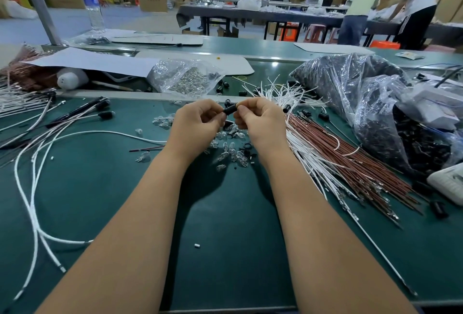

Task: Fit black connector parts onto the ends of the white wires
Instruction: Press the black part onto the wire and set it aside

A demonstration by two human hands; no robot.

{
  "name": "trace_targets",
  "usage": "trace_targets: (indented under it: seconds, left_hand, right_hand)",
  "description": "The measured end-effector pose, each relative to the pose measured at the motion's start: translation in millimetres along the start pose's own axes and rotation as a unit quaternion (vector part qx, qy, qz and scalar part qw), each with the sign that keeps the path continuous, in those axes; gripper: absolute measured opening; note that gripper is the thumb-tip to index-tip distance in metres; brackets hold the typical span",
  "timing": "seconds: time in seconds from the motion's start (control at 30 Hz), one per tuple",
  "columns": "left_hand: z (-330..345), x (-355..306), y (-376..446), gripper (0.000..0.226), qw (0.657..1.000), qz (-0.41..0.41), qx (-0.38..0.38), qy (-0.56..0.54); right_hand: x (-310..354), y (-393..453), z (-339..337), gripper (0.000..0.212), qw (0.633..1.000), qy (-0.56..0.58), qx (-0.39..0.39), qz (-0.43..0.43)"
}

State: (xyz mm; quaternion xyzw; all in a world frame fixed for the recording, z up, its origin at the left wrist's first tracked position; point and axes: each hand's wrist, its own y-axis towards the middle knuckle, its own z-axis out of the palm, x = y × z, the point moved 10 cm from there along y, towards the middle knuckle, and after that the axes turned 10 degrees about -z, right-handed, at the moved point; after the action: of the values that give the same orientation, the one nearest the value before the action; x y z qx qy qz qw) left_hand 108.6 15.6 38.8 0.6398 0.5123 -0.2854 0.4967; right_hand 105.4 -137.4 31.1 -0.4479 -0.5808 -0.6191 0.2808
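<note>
Both my hands meet above the green table, pinching one small black connector part [230, 108] between their fingertips. My left hand [198, 123] grips its left end and my right hand [260, 120] grips its right end. A white wire [120, 133] runs from under my left hand out to the left. Whether it enters the connector is hidden by my fingers. A fan of loose white wires [303, 143] and brown wires [350, 160] lies to the right. Finished wires with black ends [104, 114] lie at the left.
Small clear glass bulbs [230, 153] are scattered under my hands. A clear bag of black parts [370, 103] fills the right side, a bag of bulbs [188, 79] sits behind. A white tray corner [448, 183] is at far right. People work at tables behind.
</note>
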Motion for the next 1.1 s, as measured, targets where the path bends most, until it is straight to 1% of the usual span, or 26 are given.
trace_targets:
  seconds: [0.07, 0.2, 0.3, 0.4, 0.53, 0.6, 0.73, 0.83, 0.9, 0.97, 1.0, 1.03, 1.1]
  left_hand:
    - [0, 2, 1, 0.024, 1.000, -0.006, 0.002, -0.014]
    - [-1, 3, 1, 0.027, 1.000, -0.011, 0.003, -0.024]
    - [-2, 1, 2, 0.020, 1.000, -0.004, -0.004, -0.007]
    - [-5, 2, 3, 0.008, 1.000, -0.002, -0.023, 0.012]
    - [-9, 7, 6, 0.010, 0.999, -0.022, -0.035, 0.015]
    - [-9, 6, 6, 0.009, 0.999, -0.025, -0.028, 0.015]
    - [-3, 2, 5, 0.006, 1.000, -0.026, 0.010, 0.001]
    - [2, 3, 6, 0.011, 0.999, -0.027, 0.040, 0.001]
    - [1, 3, 6, 0.012, 0.999, -0.023, 0.033, -0.008]
    - [-5, 5, 7, 0.013, 1.000, -0.017, -0.003, -0.009]
    - [-11, 7, 8, 0.013, 0.999, -0.018, -0.029, 0.002]
    - [-16, 10, 9, 0.011, 0.998, -0.021, -0.056, 0.021]
    - [-25, 16, 10, 0.007, 0.993, -0.034, -0.097, 0.061]
  right_hand:
    - [0, 0, -2, 0.023, 1.000, -0.007, -0.007, 0.000]
    - [7, 1, -7, 0.016, 0.997, -0.064, -0.031, -0.027]
    - [11, 1, -6, 0.010, 0.995, -0.086, -0.033, -0.034]
    - [13, -2, 0, 0.009, 0.995, -0.095, -0.021, -0.036]
    - [21, -5, 5, 0.007, 0.991, -0.116, -0.011, -0.070]
    - [24, -6, 6, 0.003, 0.989, -0.119, -0.009, -0.086]
    - [25, -4, 4, 0.005, 0.985, -0.135, -0.015, -0.103]
    - [19, -3, 1, 0.008, 0.985, -0.145, -0.019, -0.086]
    - [16, -3, 0, 0.006, 0.983, -0.164, -0.019, -0.076]
    - [14, -3, 5, 0.009, 0.975, -0.209, 0.009, -0.071]
    - [11, -3, 11, 0.013, 0.968, -0.238, 0.043, -0.068]
    - [8, -4, 20, 0.017, 0.955, -0.274, 0.090, -0.067]
    - [1, -10, 39, 0.025, 0.907, -0.369, 0.187, -0.076]
